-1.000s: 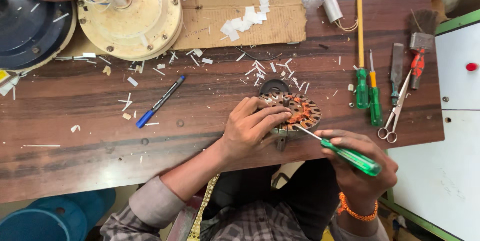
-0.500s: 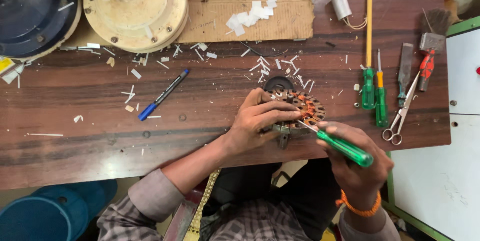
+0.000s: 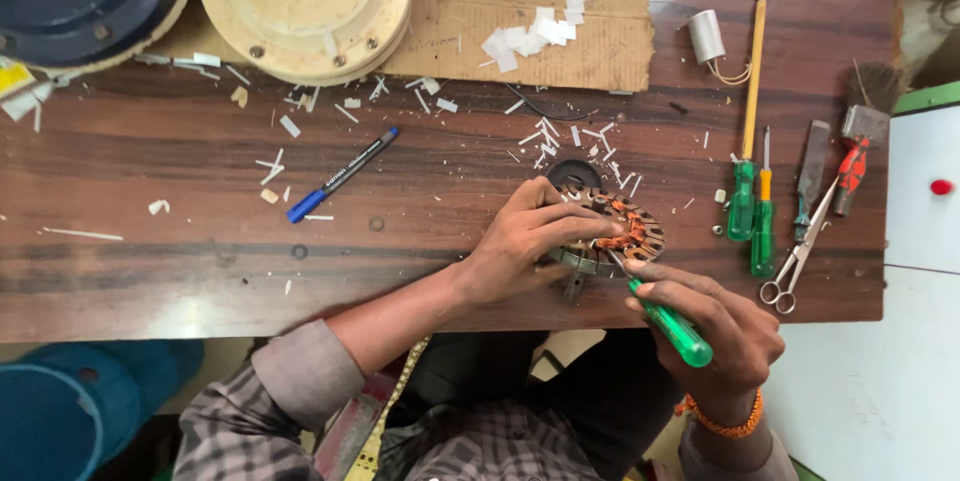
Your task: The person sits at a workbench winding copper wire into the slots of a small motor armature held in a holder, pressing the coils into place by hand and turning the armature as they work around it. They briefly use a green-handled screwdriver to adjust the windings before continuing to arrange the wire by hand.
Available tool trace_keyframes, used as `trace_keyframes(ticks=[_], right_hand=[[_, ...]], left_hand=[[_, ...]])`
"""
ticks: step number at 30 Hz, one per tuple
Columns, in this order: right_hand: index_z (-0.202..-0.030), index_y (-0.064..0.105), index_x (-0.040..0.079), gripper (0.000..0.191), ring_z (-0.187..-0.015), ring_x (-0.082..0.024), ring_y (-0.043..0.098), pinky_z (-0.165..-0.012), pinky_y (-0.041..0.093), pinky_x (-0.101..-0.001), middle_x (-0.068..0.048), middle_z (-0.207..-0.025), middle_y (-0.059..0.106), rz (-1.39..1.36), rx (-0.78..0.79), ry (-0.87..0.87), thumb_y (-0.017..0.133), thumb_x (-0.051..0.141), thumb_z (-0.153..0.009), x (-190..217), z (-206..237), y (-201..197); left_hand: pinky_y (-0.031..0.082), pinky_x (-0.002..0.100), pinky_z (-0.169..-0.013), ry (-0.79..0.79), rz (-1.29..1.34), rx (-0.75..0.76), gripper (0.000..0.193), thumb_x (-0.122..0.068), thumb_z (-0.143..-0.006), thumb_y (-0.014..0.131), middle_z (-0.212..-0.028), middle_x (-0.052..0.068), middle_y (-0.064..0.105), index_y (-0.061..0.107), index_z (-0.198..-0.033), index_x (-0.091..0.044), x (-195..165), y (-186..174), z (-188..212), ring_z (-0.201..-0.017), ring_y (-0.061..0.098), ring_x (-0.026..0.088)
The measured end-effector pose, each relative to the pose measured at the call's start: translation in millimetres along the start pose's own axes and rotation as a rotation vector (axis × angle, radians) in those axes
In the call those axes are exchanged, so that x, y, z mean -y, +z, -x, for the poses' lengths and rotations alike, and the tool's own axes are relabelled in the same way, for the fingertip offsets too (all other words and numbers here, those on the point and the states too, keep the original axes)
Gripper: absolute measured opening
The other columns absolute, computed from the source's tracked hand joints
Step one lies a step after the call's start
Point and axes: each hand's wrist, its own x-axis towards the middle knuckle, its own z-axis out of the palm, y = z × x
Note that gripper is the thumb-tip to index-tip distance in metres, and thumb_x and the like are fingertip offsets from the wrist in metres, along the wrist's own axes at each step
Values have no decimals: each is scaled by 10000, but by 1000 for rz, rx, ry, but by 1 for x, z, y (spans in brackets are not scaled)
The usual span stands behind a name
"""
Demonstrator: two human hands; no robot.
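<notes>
The right hand (image 3: 715,326) grips a green-handled screwdriver (image 3: 668,321), pointing up-left into the round metal stator with copper wire (image 3: 625,231). The left hand (image 3: 525,241) pinches its near edge.

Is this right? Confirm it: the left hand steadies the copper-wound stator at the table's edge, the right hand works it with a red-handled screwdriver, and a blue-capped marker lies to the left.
One detail is wrong. The head view shows the screwdriver in the right hand has a green handle, not red. The rest holds: the left hand steadies the stator at the table's edge, and the blue-capped marker lies to the left.
</notes>
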Motion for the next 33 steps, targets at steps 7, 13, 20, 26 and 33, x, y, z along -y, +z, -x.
trace_keyframes(ticks=[7, 13, 20, 26, 33], right_hand=[[-1039, 658, -29, 271, -947, -261, 779, -806, 627, -328, -172, -997, 758, 26, 14, -52, 831, -4, -832, -9, -8, -3], [-1025, 653, -11, 261, -953, -269, 782, -809, 642, -326, -173, -992, 762, 74, -13, -122, 834, -19, -837, -7, -4, 0], [-1051, 610, -18, 226, -952, -267, 770, -782, 620, -298, -201, -1007, 752, 37, -127, 1, 773, -50, -898, -16, 14, 9], [-1186, 529, 5, 182, -1160, -290, 709, -1083, 559, -418, -193, -1135, 703, -410, -268, 267, 666, 63, -1080, -16, 34, 21], [-1173, 543, -24, 176, -1118, -329, 716, -1083, 567, -477, -214, -1118, 713, -603, -319, 416, 663, 45, -1064, -23, 35, 20]], left_hand=[[481, 344, -971, 33, 15, -41, 637, -116, -659, 880, -1291, -78, 688, 691, -1261, -201, 2, 6, -2, -987, 531, 209], [505, 331, -961, 44, 81, -82, 610, -108, -686, 875, -1277, -79, 701, 708, -1262, -215, 4, 8, -4, -973, 539, 190], [499, 328, -950, 43, 98, -70, 608, -92, -683, 864, -1244, -81, 707, 716, -1257, -223, 3, 6, -8, -953, 529, 193], [489, 340, -949, 38, 68, -52, 540, -130, -689, 876, -1240, -52, 701, 683, -1192, -164, 2, 2, -9, -975, 544, 201], [482, 363, -961, 90, -19, 10, 521, -140, -716, 867, -1257, -28, 685, 677, -1201, -156, 7, -12, -9, -1025, 566, 240]])
